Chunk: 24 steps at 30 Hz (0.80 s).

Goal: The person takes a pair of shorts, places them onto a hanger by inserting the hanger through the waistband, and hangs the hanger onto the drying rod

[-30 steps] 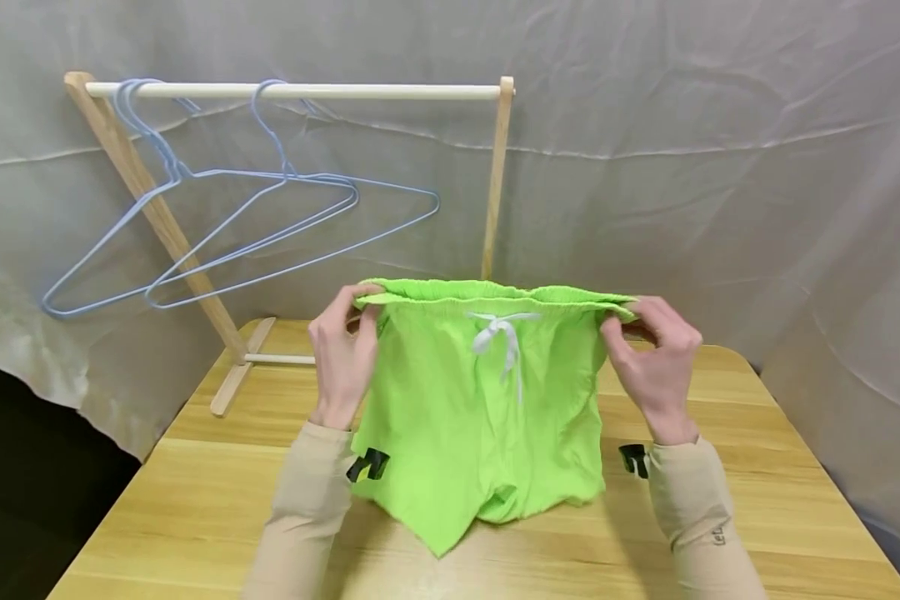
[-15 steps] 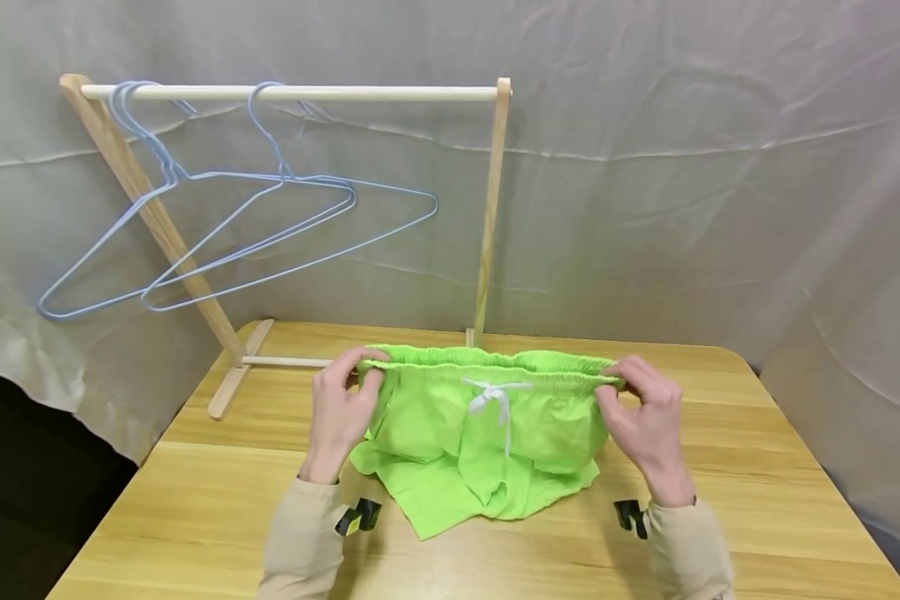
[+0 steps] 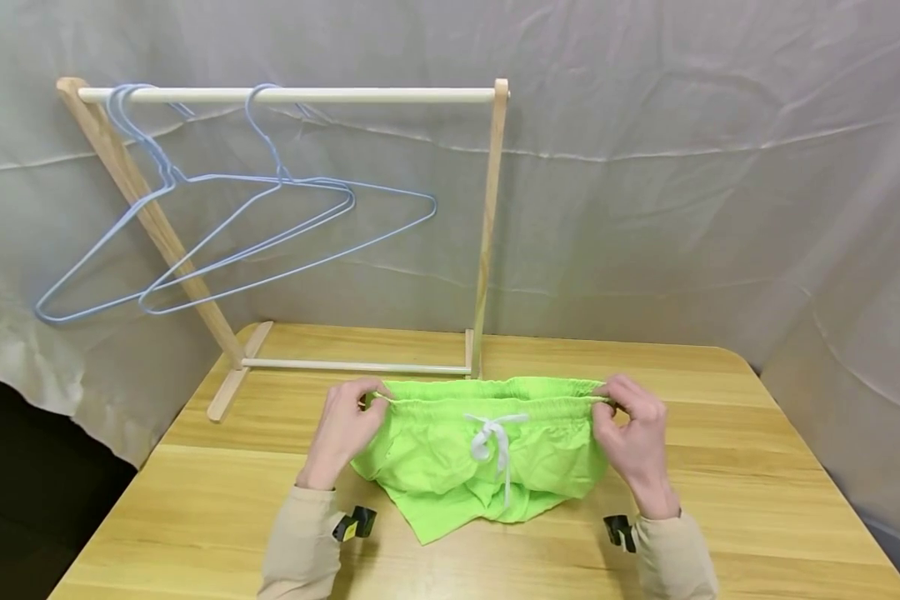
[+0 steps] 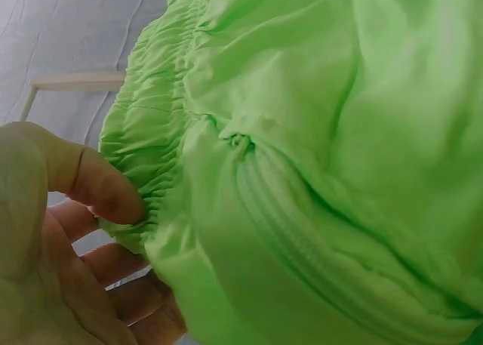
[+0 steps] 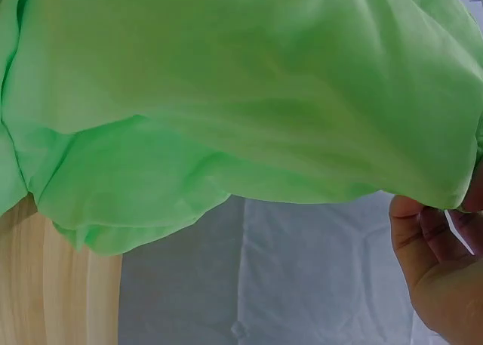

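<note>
Bright green shorts (image 3: pixel 427 446) with an elastic waistband and a white drawstring bow (image 3: pixel 487 437) are held by both hands over the table. The left hand (image 3: pixel 347 425) pinches the waistband's left end between thumb and fingers. At the opposite end, the right hand (image 3: pixel 633 433) pinches the waistband in the same way. The waistband opening faces up, and the legs crumple below toward the tabletop. In the left wrist view, the thumb presses the gathered waistband (image 4: pixel 147 141) beside a curved seam. Loose green cloth (image 5: pixel 249 96) fills most of the right wrist view.
A wooden rack (image 3: pixel 487 225) with a white top bar (image 3: pixel 382 96) stands at the back left of the wooden table (image 3: pixel 757 500). Light blue wire hangers (image 3: pixel 270 187) hang from its bar. A grey cloth backdrop (image 3: pixel 682 208) surrounds the table.
Both hands have lowered the waistband toward the table, bringing it slightly closer together. The legs of the shorts, earlier hanging fuller, now bunch beneath it. The grip at both ends stays.
</note>
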### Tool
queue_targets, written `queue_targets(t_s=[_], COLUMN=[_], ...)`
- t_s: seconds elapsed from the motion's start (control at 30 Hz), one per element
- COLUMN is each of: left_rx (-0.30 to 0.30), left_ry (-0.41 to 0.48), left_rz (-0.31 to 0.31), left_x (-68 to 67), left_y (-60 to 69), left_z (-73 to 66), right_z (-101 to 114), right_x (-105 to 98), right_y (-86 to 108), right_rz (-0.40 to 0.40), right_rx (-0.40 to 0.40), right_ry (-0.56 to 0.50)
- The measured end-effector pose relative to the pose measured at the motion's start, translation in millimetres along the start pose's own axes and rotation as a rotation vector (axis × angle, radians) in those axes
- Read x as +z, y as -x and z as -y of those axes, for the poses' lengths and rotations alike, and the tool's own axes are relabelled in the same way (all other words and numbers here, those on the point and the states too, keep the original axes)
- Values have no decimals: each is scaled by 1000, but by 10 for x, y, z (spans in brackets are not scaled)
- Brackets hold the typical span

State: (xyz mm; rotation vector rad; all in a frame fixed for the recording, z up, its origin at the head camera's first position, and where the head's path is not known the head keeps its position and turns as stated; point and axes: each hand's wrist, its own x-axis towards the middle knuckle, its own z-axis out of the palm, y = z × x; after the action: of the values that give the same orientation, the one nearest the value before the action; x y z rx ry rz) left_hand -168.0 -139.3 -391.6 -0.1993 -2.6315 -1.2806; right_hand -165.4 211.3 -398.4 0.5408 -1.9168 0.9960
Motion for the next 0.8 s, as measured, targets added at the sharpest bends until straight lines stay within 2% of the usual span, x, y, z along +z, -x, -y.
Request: queue_targets(t_s=[0.23,0.43,0.53,0.6,0.67,0.73,0.8], left_rx=[-79,-131,-141,-120,-77,-17,74], left_ry=[-74,-95,-64,-45,-56,-65,-81], left_rz=[92,112,112,83,17,-84,-229], left_x=[63,139,100,29,-84,-221,-371], left_y=[6,42,41,12,-33,-93,-164], left_z=[53,53,52,50,40,18,-8], right_z=[3,41,46,46,44,42,41], right_x=[2,-3,-1,2,10,16,22], right_y=[21,24,31,35,37,38,40], right_rz=[59,138,161,169,171,171,165], right_rx=[2,11,-6,-30,-54,-73,-85], right_ry=[-8,-23,-23,-14,-3,5,8])
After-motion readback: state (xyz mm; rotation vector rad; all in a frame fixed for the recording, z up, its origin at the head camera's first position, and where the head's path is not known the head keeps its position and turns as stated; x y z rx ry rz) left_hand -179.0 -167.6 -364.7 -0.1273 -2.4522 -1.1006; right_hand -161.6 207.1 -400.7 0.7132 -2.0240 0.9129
